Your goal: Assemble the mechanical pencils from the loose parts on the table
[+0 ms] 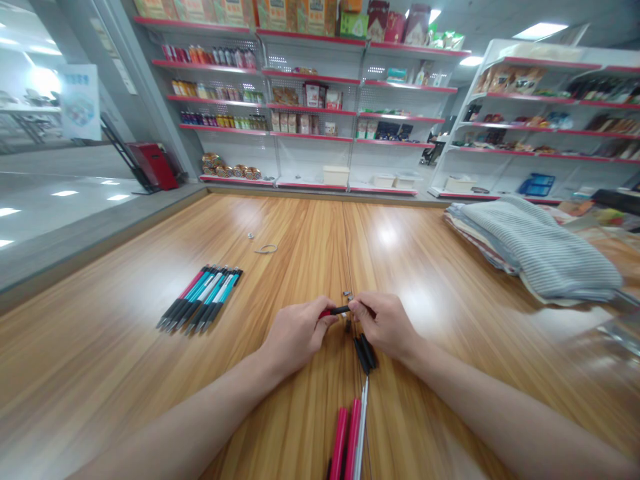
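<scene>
Between my two hands is a pen (341,310) with a red barrel and a black grip. My left hand (299,333) pinches its red part, and my right hand (384,325) pinches the black end. Several small pen parts (347,294) lie just beyond and under the fingers. Two black pen grips (365,353) rest below my right hand. Nearer to me lie red pen barrels (346,437) and thin white refills (363,420). To the left, several pens (201,297) in blue, white and red lie side by side in a row.
A wooden table (125,373) spans the view. A loop of thin cord (266,249) and a small bit (251,235) lie toward the back. Folded cloths (540,247) are stacked at the right. Stocked shelves (310,80) stand beyond, and a red box (153,165) is at left.
</scene>
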